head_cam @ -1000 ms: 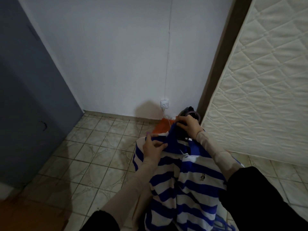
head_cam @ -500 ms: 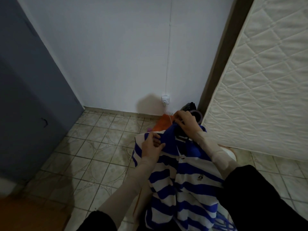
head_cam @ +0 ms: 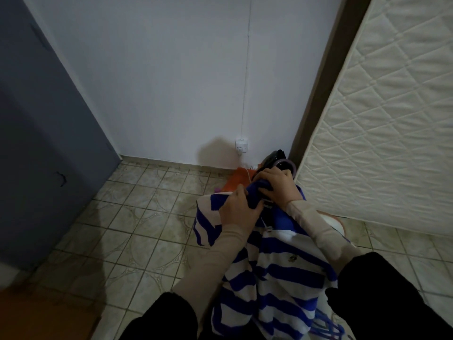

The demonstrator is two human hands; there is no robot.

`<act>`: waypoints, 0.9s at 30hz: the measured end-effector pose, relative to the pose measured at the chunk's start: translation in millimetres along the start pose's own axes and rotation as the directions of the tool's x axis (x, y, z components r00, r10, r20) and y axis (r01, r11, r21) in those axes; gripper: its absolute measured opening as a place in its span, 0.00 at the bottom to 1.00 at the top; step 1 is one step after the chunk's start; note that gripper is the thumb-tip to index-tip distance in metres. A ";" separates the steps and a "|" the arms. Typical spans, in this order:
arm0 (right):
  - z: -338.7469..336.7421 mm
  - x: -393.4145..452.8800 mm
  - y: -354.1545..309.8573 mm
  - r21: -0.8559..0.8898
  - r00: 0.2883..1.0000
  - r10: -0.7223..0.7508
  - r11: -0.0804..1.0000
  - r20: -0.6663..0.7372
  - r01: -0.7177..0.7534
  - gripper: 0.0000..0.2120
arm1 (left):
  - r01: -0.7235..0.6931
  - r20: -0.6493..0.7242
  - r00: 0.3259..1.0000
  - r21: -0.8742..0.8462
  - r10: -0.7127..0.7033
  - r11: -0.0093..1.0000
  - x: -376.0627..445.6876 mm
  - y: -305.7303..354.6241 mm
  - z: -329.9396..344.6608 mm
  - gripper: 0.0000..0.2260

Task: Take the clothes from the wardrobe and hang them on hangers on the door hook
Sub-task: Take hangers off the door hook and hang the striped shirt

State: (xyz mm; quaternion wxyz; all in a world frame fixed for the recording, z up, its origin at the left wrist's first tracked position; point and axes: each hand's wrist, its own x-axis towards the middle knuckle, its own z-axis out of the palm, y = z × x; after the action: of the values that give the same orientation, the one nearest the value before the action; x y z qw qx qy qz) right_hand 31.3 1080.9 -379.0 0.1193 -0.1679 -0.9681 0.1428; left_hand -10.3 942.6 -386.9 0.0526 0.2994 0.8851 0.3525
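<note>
— Two hands are on one garment, yes?

— Yes. The left hand (head_cam: 239, 212) grips the blue-and-white striped shirt (head_cam: 277, 273) at its blue collar, with fingers curled into the cloth. The right hand (head_cam: 277, 185) also holds the collar, just beside the left one, with fingers bent over the fold.

— Where is the shirt?

— It hangs down from both hands, in front of the person, above the tiled floor (head_cam: 137, 231). The lower part falls near the bottom edge of the view, between the two sleeves.

— Is a hanger visible?

— Something dark shows under the collar, between the hands, but I cannot tell what it is.

— And around?

— On the left a grey-blue door (head_cam: 41, 148). On the right a white quilted mattress (head_cam: 382, 133) leans upright. Far, on the white wall, a socket (head_cam: 241, 145). Behind the hands lies something orange (head_cam: 239, 179) on the floor.
</note>
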 end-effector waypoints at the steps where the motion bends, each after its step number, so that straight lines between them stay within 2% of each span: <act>1: 0.0 -0.1 -0.6 -0.010 1.000 -0.004 1.000 -0.010 0.004 0.11 | 0.002 0.002 1.000 0.006 -0.002 1.000 0.6 1.4 -1.0 0.17; 6: 0.4 3.8 -0.7 -0.016 0.999 -0.045 0.999 0.005 0.045 0.11 | 0.007 0.001 1.000 -0.065 -0.007 0.998 5.2 -3.5 -2.1 0.10; 12: -4.3 5.8 3.5 0.098 1.000 -0.010 0.995 0.001 0.010 0.06 | -0.057 0.023 0.998 -0.138 0.060 0.989 3.0 -14.8 -2.6 0.04; 19: -3.3 1.9 -3.8 0.129 0.998 0.026 0.991 -0.052 -0.019 0.08 | -0.090 0.129 0.985 -0.193 0.117 0.977 9.7 -21.7 1.2 0.07; 23: -6.2 -7.4 -1.5 0.161 0.997 0.062 0.985 -0.035 -0.056 0.11 | -0.106 0.177 0.974 -0.195 0.141 0.975 9.7 -21.8 3.3 0.08; 27: -7.9 -26.3 -0.9 0.114 0.990 0.038 0.993 -0.135 -0.023 0.15 | -0.142 0.174 0.968 -0.205 0.179 0.968 7.9 -18.7 -1.5 0.06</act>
State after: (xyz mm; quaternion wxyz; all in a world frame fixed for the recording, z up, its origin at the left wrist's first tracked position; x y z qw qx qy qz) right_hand 57.4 1072.5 -376.2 0.1924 -0.1851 -0.9454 0.1871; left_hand -26.5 935.5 -397.1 0.1372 0.3963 0.8107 0.4086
